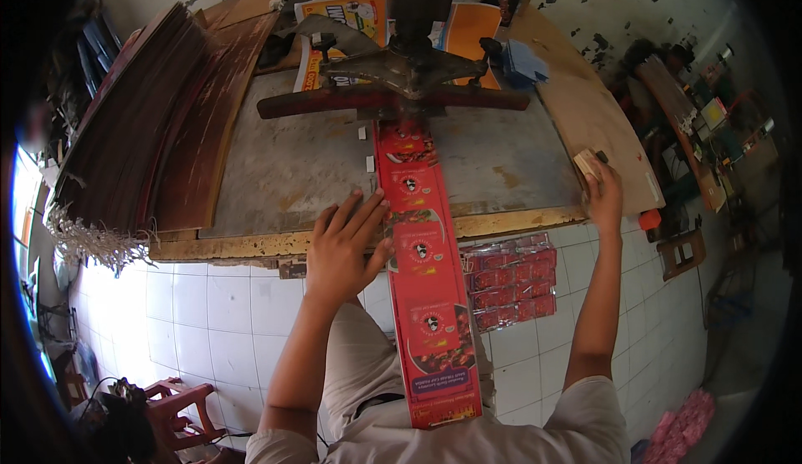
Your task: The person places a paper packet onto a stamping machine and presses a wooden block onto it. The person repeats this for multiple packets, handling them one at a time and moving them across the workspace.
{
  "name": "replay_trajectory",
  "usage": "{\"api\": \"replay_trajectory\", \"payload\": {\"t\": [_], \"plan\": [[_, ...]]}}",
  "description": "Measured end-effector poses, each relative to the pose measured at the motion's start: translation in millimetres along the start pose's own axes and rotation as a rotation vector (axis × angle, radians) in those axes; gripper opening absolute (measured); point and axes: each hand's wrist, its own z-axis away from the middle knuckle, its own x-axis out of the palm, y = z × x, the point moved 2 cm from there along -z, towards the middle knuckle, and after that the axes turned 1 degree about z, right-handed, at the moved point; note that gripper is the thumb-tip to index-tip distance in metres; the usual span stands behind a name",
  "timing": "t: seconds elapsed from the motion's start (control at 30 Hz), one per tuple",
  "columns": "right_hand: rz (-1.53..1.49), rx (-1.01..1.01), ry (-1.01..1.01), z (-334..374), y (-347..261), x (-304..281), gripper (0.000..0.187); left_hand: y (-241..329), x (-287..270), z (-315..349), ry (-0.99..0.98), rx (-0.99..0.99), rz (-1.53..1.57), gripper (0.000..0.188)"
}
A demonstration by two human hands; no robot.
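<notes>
A long strip of red printed packaging (424, 276) runs from under a dark metal press bar (393, 103), across the worktable's front edge and down over my lap. My left hand (347, 247) lies open at the strip's left edge, fingers spread, fingertips on the table edge and thumb by the strip. Out at the table's right side, my right hand (605, 195) is closed around a small tan block (587, 163), possibly wooden, which rests on the brown board (576, 101). Part of that block is hidden by my fingers. The strip's far end disappears beneath the press.
A tall stack of dark boards (134, 121) stands at the table's left, with white shredded strands (96, 238) below. Bundled red packets (514, 280) lie on the tiled floor under the table. A red stool (180, 414) is at lower left, a pink bundle (681, 431) at lower right.
</notes>
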Motion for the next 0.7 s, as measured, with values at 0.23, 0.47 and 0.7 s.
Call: {"api": "replay_trajectory", "payload": {"t": [0.23,0.47,0.7], "plan": [[-0.392,-0.275,-0.141,46.1,-165.4,14.7,0.041,-1.1,-1.8,0.0,0.015,0.026,-0.025,0.057],[-0.461,-0.326,-0.166,47.9,-204.0,32.6,0.030,-0.9,-3.5,0.7,0.005,0.018,-0.023,0.055],[-0.188,-0.029,-0.289,4.5,-109.8,20.4,0.030,0.9,-2.9,-0.3,-0.005,0.004,-0.003,0.054]]}}
